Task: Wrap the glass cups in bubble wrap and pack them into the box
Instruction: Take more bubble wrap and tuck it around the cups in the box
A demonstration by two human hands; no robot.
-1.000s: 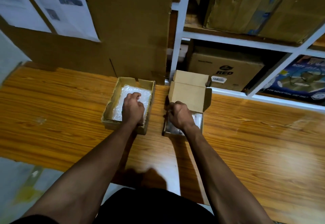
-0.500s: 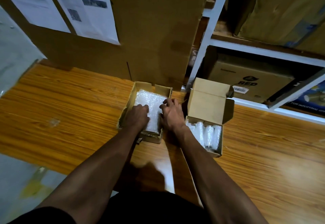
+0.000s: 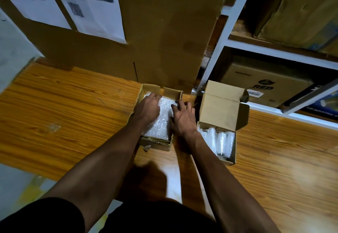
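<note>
A shallow open cardboard tray on the wooden table holds white bubble wrap. My left hand lies on the wrap at the tray's left side, fingers reaching toward the far wall. My right hand rests over the tray's right edge with its fingers spread on the wrap. To the right stands a small cardboard box with its lid raised; inside lie glass cups among bubble wrap.
The wooden table runs left and right. A tall cardboard sheet with taped papers stands behind the tray. A white shelf frame at back right holds large cartons. A cardboard scrap lies by the tray's near corner.
My right hand left the small box and came onto the bubble wrap in the tray. My left hand slid farther back along the wrap. The camera view shifted left and closer.
</note>
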